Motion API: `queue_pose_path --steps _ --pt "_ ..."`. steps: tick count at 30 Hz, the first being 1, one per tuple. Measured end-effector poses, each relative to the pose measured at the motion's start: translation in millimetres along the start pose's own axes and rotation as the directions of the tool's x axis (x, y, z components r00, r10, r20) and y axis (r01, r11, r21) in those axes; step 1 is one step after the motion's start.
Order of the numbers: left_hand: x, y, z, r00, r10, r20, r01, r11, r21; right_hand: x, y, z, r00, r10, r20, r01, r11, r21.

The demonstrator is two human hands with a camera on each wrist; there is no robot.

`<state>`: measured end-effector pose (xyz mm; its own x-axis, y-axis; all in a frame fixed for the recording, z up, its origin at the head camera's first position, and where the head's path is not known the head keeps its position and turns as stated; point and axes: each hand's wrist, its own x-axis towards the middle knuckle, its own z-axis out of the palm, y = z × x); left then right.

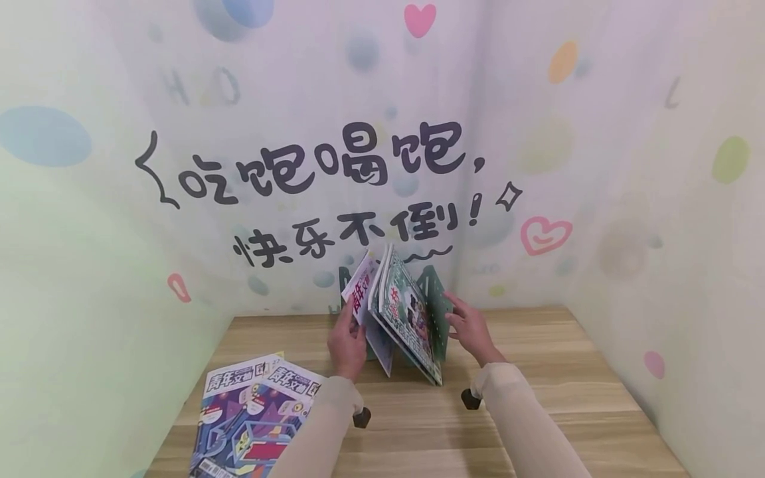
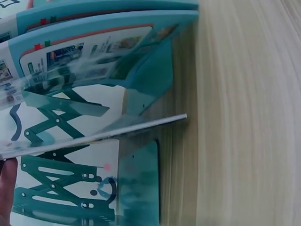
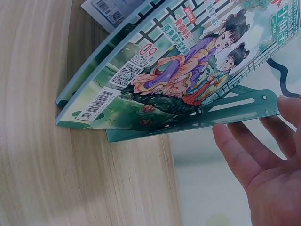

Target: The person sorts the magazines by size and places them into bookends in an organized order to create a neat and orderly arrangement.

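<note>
A green expandable book rack [image 1: 441, 312] stands upright against the wall, its crisscross bars showing in the left wrist view. My left hand [image 1: 348, 345] pinches the edge of a thin magazine [image 1: 358, 292] with red characters, which stands tilted inside the rack. Right of it, several green-covered magazines [image 1: 412, 315] lean together, the outermost showing two painted figures and a barcode in the right wrist view. With fingers spread and nearly straight, my right hand [image 1: 472, 332] touches the rack's right end panel. The rack's left end is partly hidden behind the left hand and its magazine.
Two purple-blue magazines [image 1: 239, 411] overlap face up at the table's left front. The wood-grain table [image 1: 430, 431] meets a pale wall [image 1: 597, 166] printed with large dark characters, hearts and ovals. Walls also close in both sides.
</note>
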<state>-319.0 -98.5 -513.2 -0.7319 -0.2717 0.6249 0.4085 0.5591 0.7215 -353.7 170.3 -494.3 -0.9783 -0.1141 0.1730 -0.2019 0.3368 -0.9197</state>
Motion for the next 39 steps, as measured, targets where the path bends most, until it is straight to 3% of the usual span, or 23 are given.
queue_pose_path --steps 8,21,33,39 --pt "-3.7 -7.3 -3.3 0.996 -0.072 0.060 0.070 0.997 0.019 -0.4 0.2 -0.6 1.000 -0.002 -0.009 0.001 1.000 -0.023" --pt "-5.9 -4.1 -5.1 0.998 -0.063 0.024 0.063 0.998 0.015 0.3 0.1 0.2 1.000 -0.005 -0.007 0.004 1.000 -0.017" --pt "-2.9 -5.4 -6.4 0.997 -0.062 0.048 0.060 0.998 0.036 0.8 1.3 1.8 1.000 0.002 -0.006 -0.002 1.000 -0.003" --pt "-2.7 -8.3 -8.0 0.998 -0.026 0.050 0.024 0.999 0.046 1.2 2.8 2.0 1.000 -0.002 -0.012 0.002 1.000 -0.014"
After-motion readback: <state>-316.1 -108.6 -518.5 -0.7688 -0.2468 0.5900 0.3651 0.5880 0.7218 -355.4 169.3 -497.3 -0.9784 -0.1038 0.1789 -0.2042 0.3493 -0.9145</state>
